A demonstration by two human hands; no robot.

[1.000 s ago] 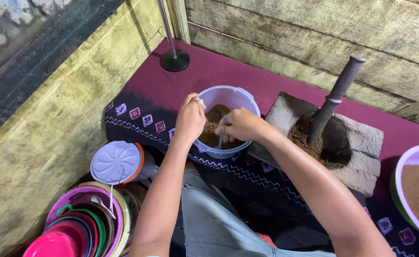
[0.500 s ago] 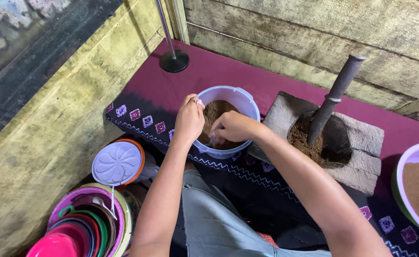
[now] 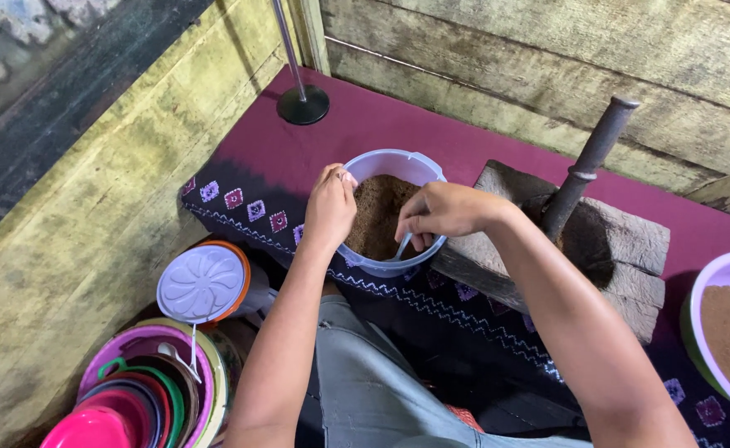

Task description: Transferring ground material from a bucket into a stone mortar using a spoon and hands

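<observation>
A pale lilac plastic bucket point(image 3: 394, 163) with brown powder point(image 3: 379, 217) in it stands on the maroon cloth in front of me. My left hand point(image 3: 330, 206) grips its near left rim. My right hand point(image 3: 439, 212) reaches over the bucket's right side and holds a thin spoon point(image 3: 401, 247) whose tip dips into the powder. To the right lies a stone mortar point(image 3: 615, 247) with a dark pestle point(image 3: 585, 166) leaning upright in its hollow.
A second bowl point(image 3: 712, 292) of brown powder sits at the right edge. A container with a white flower-patterned lid point(image 3: 203, 284) and a stack of coloured plastic bowls point(image 3: 145, 395) stand at the lower left. A black stand base point(image 3: 302, 104) rests near the wooden wall.
My right hand has shifted slightly inside the bucket with the spoon, stirring the powder. The left hand stays on the rim. The view has drifted a little.
</observation>
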